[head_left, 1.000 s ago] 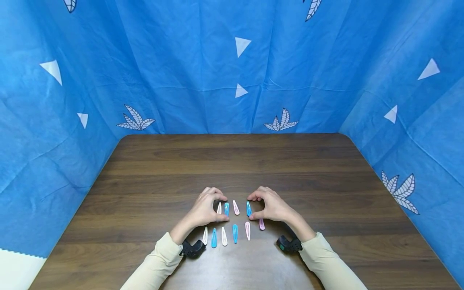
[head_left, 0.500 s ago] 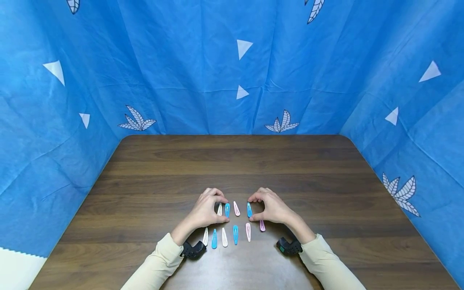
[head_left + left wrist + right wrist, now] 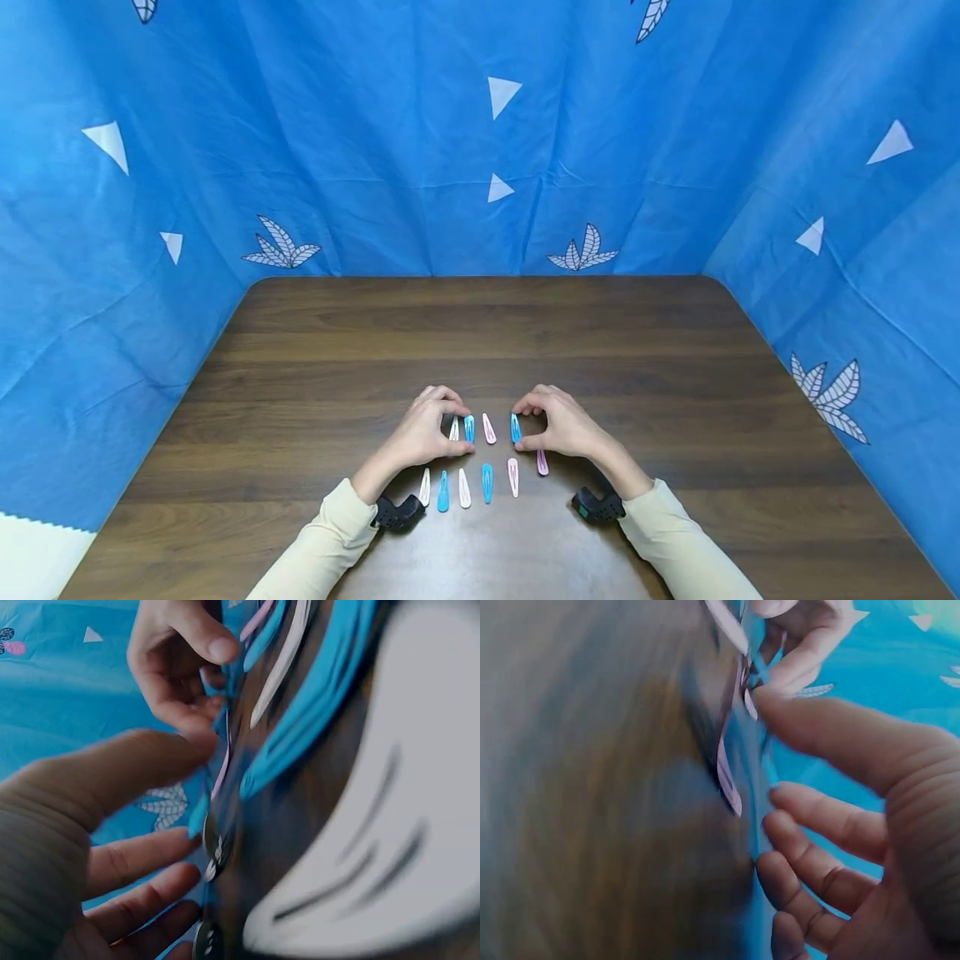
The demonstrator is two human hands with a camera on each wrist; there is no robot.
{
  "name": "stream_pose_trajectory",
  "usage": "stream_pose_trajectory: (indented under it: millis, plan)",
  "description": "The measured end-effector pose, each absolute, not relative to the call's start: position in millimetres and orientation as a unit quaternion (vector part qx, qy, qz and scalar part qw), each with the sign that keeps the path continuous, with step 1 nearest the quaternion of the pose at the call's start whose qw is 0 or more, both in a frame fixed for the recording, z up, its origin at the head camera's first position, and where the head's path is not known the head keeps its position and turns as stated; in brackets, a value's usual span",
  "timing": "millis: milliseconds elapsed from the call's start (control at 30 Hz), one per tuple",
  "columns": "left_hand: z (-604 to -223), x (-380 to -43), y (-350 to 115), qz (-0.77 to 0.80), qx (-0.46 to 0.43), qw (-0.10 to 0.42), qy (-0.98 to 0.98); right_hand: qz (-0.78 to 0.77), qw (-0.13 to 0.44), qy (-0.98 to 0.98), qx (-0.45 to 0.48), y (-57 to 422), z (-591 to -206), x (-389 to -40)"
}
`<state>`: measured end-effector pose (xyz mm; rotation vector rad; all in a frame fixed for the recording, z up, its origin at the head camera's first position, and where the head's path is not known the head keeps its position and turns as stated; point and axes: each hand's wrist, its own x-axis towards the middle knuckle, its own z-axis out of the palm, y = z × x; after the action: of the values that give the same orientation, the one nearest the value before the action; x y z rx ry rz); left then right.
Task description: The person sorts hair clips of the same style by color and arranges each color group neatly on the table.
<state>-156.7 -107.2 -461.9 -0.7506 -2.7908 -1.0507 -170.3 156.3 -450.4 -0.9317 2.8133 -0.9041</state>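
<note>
On the wooden table (image 3: 480, 333), my left hand (image 3: 422, 429) pinches a blue snap hair clip (image 3: 469, 428) end to end between thumb and forefinger. Opposite it, my right hand (image 3: 562, 427) pinches another blue hair clip (image 3: 515, 427) the same way. Between the two hands lies a pink clip (image 3: 489, 429). A white clip (image 3: 453, 429) sits inside the curve of the left hand, partly hidden. In the left wrist view the other fingers (image 3: 142, 904) spread loosely behind the pinch; in the right wrist view the right fingers (image 3: 821, 862) look similar.
A nearer row holds a white clip (image 3: 424, 487), a blue one (image 3: 443, 492), another white one (image 3: 464, 489), a blue one (image 3: 487, 483) and a pink one (image 3: 513, 477). A mauve-pink clip (image 3: 542, 463) lies below the right hand. Blue curtains (image 3: 420, 150) enclose the table.
Both pinched blue clips have shifted slightly up in the head view relative to the pink clip between them. The hands barely move, and the other clips stay put.
</note>
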Motion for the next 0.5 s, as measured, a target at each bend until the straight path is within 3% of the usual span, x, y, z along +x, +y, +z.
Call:
stream_pose_trajectory:
  millis: [267, 500]
  plan:
    - [-441.4, -171.3, -123.1, -0.378, -0.24, 0.009, -0.894, -0.344, 0.056, 0.898, -0.268, 159.0, -428.4, -185.9]
    - [-423.1, -203.5, -139.8, -0.414, -0.211, 0.009, -0.885, -0.38, 0.067, 0.895, -0.222, 154.2, -411.3, -220.8]
